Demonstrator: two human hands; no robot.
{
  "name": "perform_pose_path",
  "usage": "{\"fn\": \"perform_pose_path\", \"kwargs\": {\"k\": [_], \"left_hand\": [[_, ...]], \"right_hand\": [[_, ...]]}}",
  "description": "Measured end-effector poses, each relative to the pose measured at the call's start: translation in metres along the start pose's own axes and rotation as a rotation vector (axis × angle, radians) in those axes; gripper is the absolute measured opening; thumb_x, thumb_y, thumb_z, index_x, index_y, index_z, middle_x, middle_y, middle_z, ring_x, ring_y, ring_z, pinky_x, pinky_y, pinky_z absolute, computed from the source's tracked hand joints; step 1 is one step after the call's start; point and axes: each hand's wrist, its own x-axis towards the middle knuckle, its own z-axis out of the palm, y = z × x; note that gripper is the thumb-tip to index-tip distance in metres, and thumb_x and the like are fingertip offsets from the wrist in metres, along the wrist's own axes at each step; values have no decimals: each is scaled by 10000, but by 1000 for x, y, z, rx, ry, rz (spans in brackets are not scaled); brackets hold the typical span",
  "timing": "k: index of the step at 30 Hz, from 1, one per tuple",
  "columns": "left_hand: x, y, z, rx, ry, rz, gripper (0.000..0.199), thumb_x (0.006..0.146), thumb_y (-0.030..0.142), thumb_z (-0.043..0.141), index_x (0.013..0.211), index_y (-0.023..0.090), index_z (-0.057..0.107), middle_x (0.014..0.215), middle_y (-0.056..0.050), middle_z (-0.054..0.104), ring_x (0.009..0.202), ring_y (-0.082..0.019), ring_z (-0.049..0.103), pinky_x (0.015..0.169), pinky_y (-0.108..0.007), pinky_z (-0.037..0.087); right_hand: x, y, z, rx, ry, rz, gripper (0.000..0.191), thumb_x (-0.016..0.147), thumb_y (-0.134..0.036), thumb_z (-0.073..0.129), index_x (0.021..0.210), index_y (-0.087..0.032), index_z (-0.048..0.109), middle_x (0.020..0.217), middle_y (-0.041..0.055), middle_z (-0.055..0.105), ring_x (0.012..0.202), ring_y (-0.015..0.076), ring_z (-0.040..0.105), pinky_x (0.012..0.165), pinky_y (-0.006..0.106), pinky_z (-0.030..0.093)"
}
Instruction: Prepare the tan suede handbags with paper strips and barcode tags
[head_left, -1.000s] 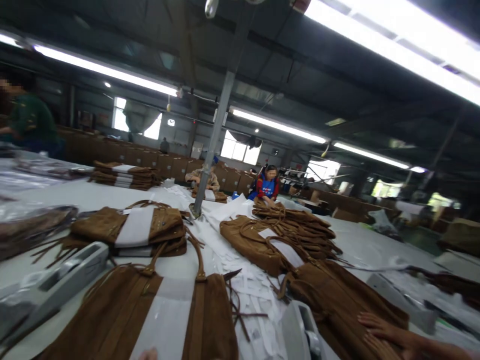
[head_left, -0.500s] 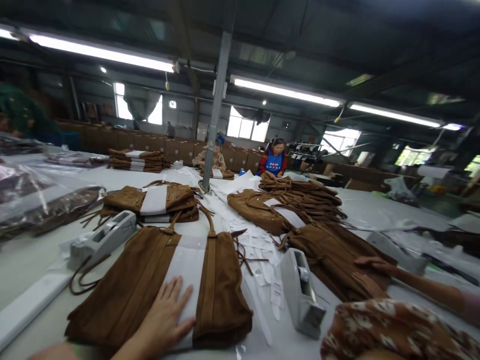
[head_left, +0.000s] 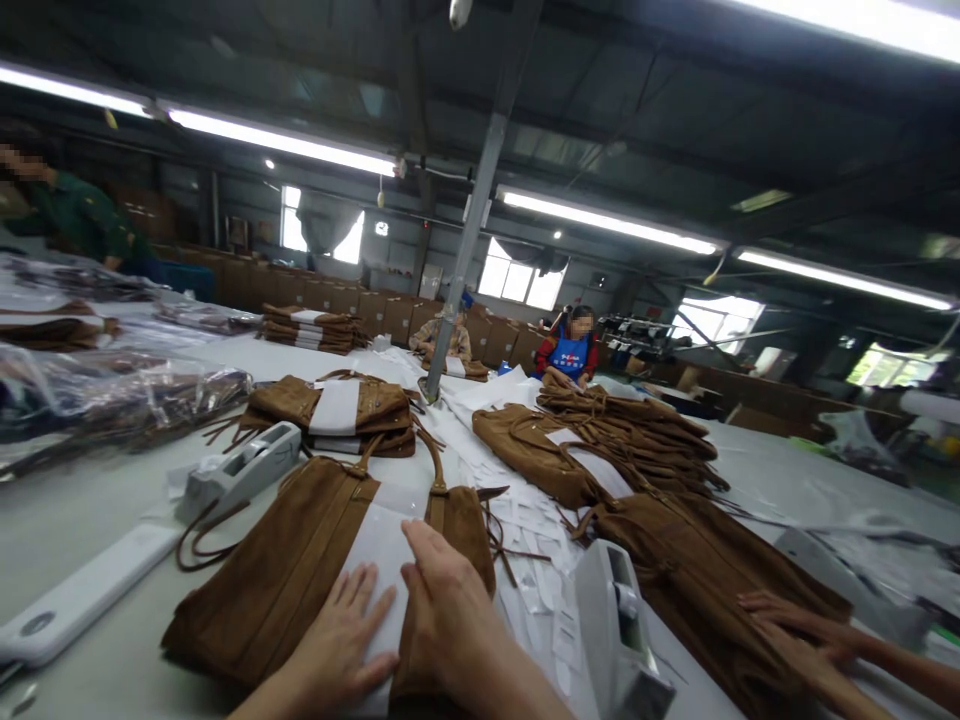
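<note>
A brown bag [head_left: 277, 570] lies flat on the white table, its two handles pointing away from me. A white paper band [head_left: 379, 545] runs down its middle. My left hand [head_left: 341, 635] rests on the band and the bag beside it, fingers spread. Over the band's right edge is my right hand [head_left: 450, 600], its fingers held together and tilted; its palm side is hidden, so whether anything is under it does not show.
Tape dispensers [head_left: 619, 630] [head_left: 244, 470] stand on both sides. A banded bag stack [head_left: 337, 410] lies behind. At right, a neighbour's hands [head_left: 802, 630] press another brown bag [head_left: 697, 570]. A white device [head_left: 90, 590] lies left; a metal post [head_left: 469, 230] rises beyond.
My right hand has come into view and onto the band. My left hand stays on the bag. The view has shifted, and the neighbour's hands have moved down their bag.
</note>
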Motion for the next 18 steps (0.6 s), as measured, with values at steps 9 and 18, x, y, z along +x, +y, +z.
{"fn": "perform_pose_path", "kwargs": {"k": [9, 18], "left_hand": [[19, 0, -12, -63, -213, -15, 769, 826, 566, 503, 1458, 197, 271, 1508, -220, 179, 1393, -406, 152, 1114, -617, 211], [-21, -94, -73, 337, 296, -367, 580, 839, 504, 468, 1363, 254, 472, 1504, -170, 325, 1401, -420, 195, 1085, -669, 144]], "right_hand": [[21, 128, 144, -147, -29, 200, 472, 916, -178, 322, 1356, -97, 473, 1414, 174, 457, 1344, 240, 387, 1108, 388, 343], [14, 152, 169, -265, -34, 203, 464, 862, -262, 488, 1322, -225, 534, 1430, 118, 454, 1326, 268, 412, 1104, 418, 350]]}}
